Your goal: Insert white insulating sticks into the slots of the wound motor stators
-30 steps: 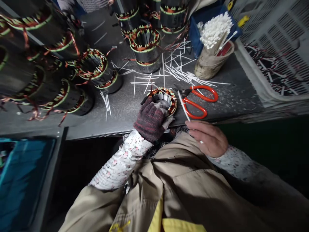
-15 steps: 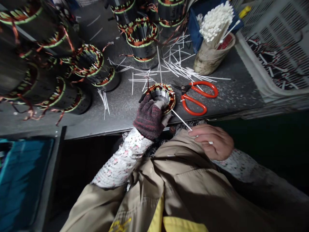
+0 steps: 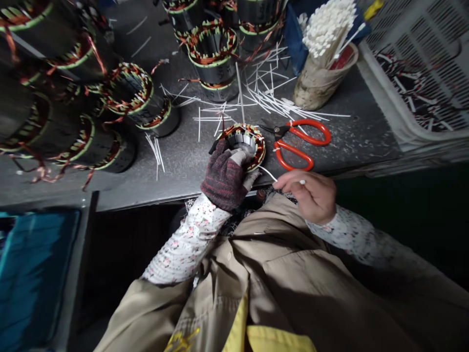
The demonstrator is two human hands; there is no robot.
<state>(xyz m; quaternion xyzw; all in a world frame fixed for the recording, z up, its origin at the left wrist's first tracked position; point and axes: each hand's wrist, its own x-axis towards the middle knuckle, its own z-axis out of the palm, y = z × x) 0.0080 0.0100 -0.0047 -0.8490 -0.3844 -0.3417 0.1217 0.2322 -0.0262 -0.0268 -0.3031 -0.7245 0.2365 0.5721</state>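
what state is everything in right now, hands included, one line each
left hand, gloved, gripping the wound ring's near side
wound ring, on the bench, opening upward
right hand, bare, pinching the white strip
white strip, slightly bowed, reaching toward the ring
scissors, lying with handles spread
cup, crammed with white sticks
loose strips, scattered
basket, holding wire scraps

Cool light from out of view glints inside the wound core [image 3: 246, 142] at the near edge of the workbench [image 3: 183, 161] and brightens the swabs [image 3: 328, 29] toward its right end, while the space beneath [image 3: 132, 239] sinks into shadow and the left-end cores [image 3: 62, 41] (stretched by the lens) blur.
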